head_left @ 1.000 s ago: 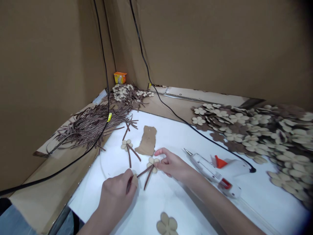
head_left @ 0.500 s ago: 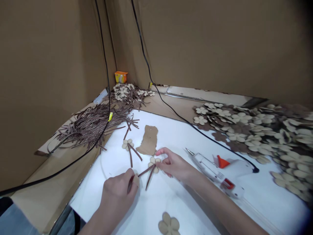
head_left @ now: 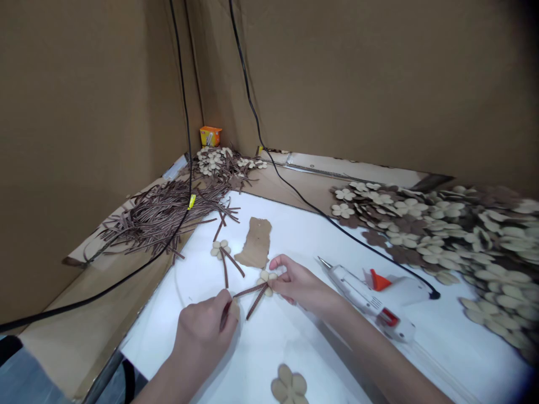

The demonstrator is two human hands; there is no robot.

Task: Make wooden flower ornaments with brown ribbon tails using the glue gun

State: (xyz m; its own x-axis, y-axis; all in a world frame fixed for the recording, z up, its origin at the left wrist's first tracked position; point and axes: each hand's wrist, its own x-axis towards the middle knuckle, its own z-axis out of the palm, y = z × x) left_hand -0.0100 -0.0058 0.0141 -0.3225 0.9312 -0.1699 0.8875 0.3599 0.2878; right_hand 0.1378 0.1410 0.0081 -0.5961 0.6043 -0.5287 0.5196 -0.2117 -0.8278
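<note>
My left hand (head_left: 208,322) is closed in a pinch on the free end of a thin brown strip (head_left: 249,291). The strip's other end lies at the middle of a beige flower cutout (head_left: 266,278) on the white board. My right hand (head_left: 297,283) pinches that flower near its centre, with the fingertips partly hiding it. A second brown strip (head_left: 256,303) slants down from the same flower. Left of it lies another beige flower (head_left: 220,248) bearing two strips. Behind my hands is a torn piece of brown cardboard (head_left: 255,243). Near the front edge rests a single beige flower (head_left: 289,385).
A white glue gun (head_left: 362,292) with an orange-red trigger lies right of my right hand. Its black cord (head_left: 309,201) crosses the board. Many flower cutouts (head_left: 433,224) are heaped at right, brown strips (head_left: 164,213) at left. An orange box (head_left: 210,136) stands in the corner.
The strip between my hands has swung slightly upward, and the second strip has turned a little to the left. Both hands keep their grip; the view has shifted slightly.
</note>
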